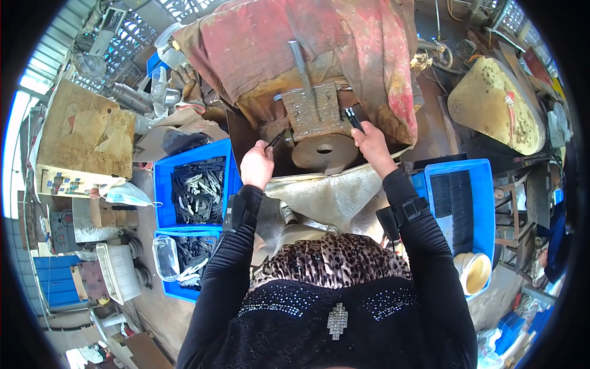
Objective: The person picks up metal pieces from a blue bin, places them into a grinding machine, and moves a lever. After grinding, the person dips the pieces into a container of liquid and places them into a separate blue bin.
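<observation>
My left hand [257, 165] is closed round a thin dark strip [276, 139] that points toward the machine. In my right hand [371, 146] are narrow black pieces [353, 119] with shiny metal ends, held upright between the fingers. Between both hands lies a round grey disc [313, 150] with a hole in its middle, which looks like a grinding wheel. Behind it stands a wet, muddy block [312, 109], and a metal pipe [299, 61] comes down to it. Neither held piece visibly touches the disc. Whether the disc turns cannot be told.
A stained red cloth [270, 46] drapes over the machine. At left, two blue bins [161, 212] hold many dark and silvery strips. Another blue bin [482, 203] at right holds stacked black pieces, with a cream bucket [473, 273] by its near end. A worn box [86, 129] stands far left.
</observation>
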A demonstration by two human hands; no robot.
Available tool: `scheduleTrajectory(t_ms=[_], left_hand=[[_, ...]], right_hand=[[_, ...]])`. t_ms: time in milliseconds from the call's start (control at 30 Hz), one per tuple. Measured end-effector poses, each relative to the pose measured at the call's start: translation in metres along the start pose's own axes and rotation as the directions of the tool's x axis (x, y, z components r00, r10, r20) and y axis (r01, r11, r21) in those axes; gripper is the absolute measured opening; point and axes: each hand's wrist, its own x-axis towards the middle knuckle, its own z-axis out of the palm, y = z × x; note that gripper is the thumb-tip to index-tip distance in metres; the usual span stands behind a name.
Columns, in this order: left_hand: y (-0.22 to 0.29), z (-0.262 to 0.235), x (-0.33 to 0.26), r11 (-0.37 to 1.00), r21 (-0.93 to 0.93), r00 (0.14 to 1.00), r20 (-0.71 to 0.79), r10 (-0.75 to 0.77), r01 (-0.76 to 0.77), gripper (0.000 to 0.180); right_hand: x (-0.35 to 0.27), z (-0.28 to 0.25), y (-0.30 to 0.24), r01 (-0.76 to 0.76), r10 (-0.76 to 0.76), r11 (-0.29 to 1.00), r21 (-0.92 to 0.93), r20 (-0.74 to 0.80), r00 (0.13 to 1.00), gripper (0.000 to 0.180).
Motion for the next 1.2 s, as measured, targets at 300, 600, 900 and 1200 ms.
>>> scheduleTrajectory(t_ms=[300, 600, 900, 1200], left_hand=[[-0.003, 0.002, -0.001, 0.999, 0.01, 0.999, 0.0, 0.043, -0.043, 0.015], [-0.005, 0.002, 0.0, 1.0, 0.013, 0.999, 0.035, 0.001, -0.002, 0.015], [-0.007, 0.005, -0.001, 0.998, 0.009, 0.998, -0.015, 0.062, -0.062, 0.012], [-0.015, 0.013, 0.002, 0.996, -0.014, 0.996, -0.016, 0.09, -0.091, 0.016]], right_hand=[[0.009, 0.004, 0.021, 0.067, -0.067, 0.998, 0.02, -0.012, 0.998, 0.023], [0.01, 0.004, 0.018, 0.046, -0.048, 0.996, -0.074, -0.029, 0.998, 0.024], [0.01, 0.007, 0.022, 0.041, -0.041, 0.999, 0.003, -0.067, 0.997, 0.022], [0.017, 0.009, 0.032, 0.072, -0.067, 0.997, 0.038, -0.122, 0.99, 0.014]])
